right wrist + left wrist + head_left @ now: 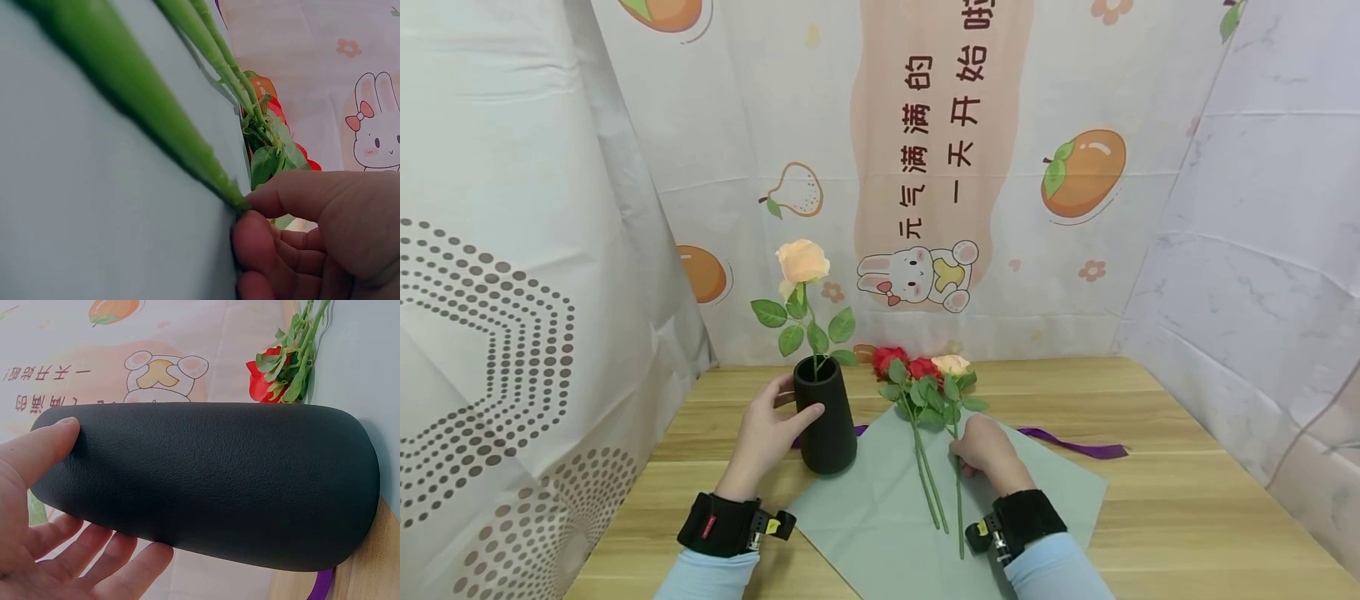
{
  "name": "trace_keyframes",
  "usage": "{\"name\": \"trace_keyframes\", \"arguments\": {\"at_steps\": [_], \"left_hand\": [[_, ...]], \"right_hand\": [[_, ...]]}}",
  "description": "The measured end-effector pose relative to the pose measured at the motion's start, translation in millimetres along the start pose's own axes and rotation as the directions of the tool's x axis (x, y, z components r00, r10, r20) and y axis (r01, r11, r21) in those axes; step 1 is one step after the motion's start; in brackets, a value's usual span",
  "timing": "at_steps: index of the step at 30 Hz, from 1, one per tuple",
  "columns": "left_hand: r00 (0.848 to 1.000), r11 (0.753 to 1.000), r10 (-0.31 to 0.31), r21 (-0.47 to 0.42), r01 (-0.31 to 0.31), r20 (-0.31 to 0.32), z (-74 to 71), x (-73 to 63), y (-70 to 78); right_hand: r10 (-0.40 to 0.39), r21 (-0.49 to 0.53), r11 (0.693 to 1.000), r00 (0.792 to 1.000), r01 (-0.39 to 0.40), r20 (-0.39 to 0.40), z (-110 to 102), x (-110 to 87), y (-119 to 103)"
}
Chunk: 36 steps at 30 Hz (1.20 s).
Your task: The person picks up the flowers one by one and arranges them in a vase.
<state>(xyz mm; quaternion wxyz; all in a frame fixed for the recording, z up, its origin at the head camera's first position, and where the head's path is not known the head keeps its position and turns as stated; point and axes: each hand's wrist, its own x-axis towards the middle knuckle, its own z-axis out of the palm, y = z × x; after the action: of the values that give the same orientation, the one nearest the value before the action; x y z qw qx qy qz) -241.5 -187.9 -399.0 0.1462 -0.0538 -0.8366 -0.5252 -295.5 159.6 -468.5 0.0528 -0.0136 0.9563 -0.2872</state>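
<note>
My left hand [766, 437] holds a black vase [829, 433] near its top, thumb on the near side and fingers round the far side. In the left wrist view the vase [212, 481] fills the middle, with fingertips along its edge. A peach rose [803, 262] with green leaves stands upright in it. My right hand [988, 454] pinches the green stem [162, 112] of a second peach rose [951, 365] between thumb and forefinger, low over the paper. Left of that stem lie two red roses [891, 362], their stems side by side.
A grey-green sheet of wrapping paper [880, 508] lies under the stems on the wooden table [1180, 517]. A purple ribbon [1086, 450] runs beneath the paper, showing on both sides. A printed cloth [760, 100] hangs behind the table.
</note>
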Motion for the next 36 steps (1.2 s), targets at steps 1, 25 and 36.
{"name": "trace_keyframes", "arguments": {"at_steps": [1,25,36], "left_hand": [[1.0,1.0,0.0,0.0,0.0,0.001,0.1,0.1,-0.2],[1.0,1.0,0.004,-0.018,-0.004,0.002,0.2,-0.5,-0.2],[1.0,1.0,-0.003,-0.015,0.003,0.002,0.3,-0.7,0.1]], "right_hand": [[0.006,0.003,1.0,1.0,-0.006,0.004,-0.2,-0.3,-0.1],[0.039,0.292,0.955,0.997,-0.059,0.072,-5.2,-0.1,4.7],[0.05,0.326,0.943,0.996,-0.07,0.068,-6.7,-2.1,4.2]]}}
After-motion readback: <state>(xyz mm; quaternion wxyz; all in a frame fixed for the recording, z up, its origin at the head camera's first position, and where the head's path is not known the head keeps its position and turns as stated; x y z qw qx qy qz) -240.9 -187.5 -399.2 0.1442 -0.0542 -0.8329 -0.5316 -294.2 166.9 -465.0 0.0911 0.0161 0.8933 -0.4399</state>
